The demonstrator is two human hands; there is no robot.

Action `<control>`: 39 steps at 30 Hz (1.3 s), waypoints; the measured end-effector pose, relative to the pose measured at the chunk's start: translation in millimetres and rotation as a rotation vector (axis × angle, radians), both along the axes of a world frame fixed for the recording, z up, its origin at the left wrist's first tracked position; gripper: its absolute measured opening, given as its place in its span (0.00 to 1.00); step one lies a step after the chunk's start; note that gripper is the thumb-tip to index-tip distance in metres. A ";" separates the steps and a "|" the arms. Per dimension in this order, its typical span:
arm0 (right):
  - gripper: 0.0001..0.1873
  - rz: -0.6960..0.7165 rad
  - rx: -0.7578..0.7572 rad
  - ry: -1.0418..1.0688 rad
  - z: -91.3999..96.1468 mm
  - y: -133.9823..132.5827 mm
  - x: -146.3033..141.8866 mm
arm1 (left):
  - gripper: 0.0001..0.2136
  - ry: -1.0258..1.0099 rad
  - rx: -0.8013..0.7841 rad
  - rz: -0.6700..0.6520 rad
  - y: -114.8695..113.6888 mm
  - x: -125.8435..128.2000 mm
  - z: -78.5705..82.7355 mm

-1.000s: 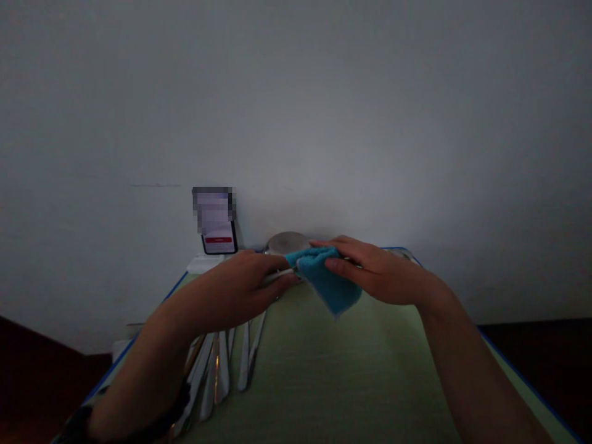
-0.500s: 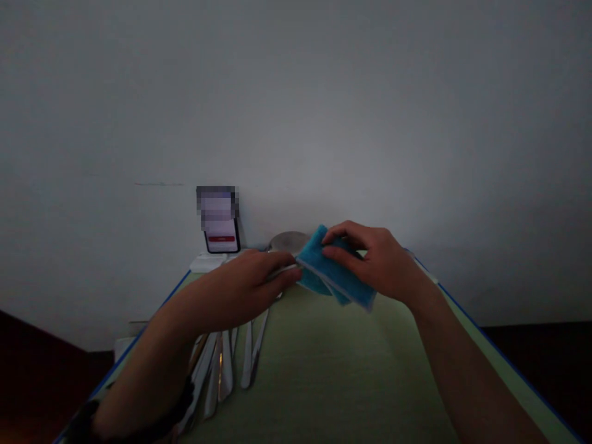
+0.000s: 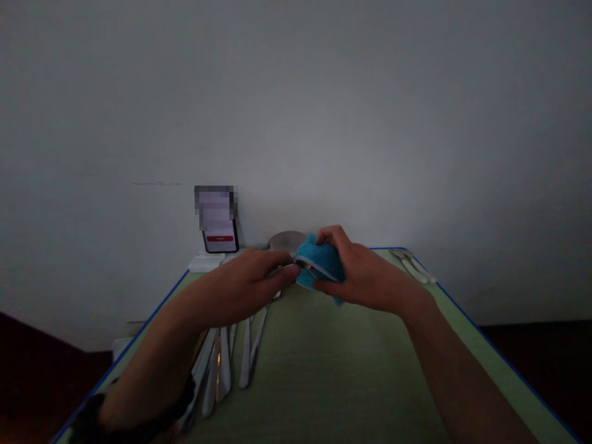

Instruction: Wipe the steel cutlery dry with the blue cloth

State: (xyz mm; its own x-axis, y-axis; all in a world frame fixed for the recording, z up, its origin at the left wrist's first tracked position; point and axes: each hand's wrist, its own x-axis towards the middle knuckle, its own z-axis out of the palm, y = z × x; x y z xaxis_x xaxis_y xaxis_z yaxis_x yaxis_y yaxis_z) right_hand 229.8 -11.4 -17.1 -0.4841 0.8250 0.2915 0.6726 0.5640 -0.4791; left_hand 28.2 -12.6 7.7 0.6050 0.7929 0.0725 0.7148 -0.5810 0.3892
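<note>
My left hand (image 3: 252, 277) is closed around the handle of a metal utensil (image 3: 283, 269), probably a spoon, above the green table mat (image 3: 324, 370). My right hand (image 3: 358, 274) is wrapped around a blue cloth (image 3: 319, 262) that is folded over the utensil's other end, which is hidden inside the cloth. Both hands meet at the far middle of the mat.
Several metal utensils (image 3: 226, 364) lie in a row on the mat's left side. Two more utensils (image 3: 414, 266) lie at the far right corner. A phone (image 3: 219, 234) leans against the grey wall, with a round metal dish (image 3: 287, 240) beside it.
My right hand has pulled the blue cloth in and bunched it round the utensil's end; half a second ago the cloth hung spread out to the right.
</note>
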 end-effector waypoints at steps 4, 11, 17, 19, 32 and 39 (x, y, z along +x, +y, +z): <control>0.25 0.084 -0.117 0.051 5.1 -0.4 5.8 | 0.17 0.017 -0.013 0.006 0.7 -1.6 -3.3; 0.16 0.057 -0.043 0.144 5.9 6.7 9.4 | 0.17 0.033 -0.026 -0.023 1.1 0.4 -5.9; 0.20 0.198 -0.007 0.077 4.0 8.7 8.1 | 0.15 0.077 -0.063 -0.085 -0.6 0.9 -4.3; 0.18 0.219 -0.019 0.049 4.3 7.8 8.4 | 0.15 0.086 -0.071 -0.094 -0.8 1.2 -3.8; 0.08 0.198 -0.220 0.207 1.9 14.6 38.2 | 0.15 0.139 -0.176 -0.052 1.6 -26.4 -8.4; 0.07 0.319 -0.327 0.306 -3.9 18.1 39.6 | 0.15 0.079 -0.126 -0.004 3.6 -29.6 -4.1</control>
State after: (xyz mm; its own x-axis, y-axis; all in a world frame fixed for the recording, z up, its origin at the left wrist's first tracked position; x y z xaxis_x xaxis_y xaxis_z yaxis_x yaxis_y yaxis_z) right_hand 269.4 6.7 -21.0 -0.6585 0.7223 0.2114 0.2949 0.5061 -0.8105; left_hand -1.4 -9.1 3.6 0.6080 0.7903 -0.0757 0.7441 -0.5340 0.4014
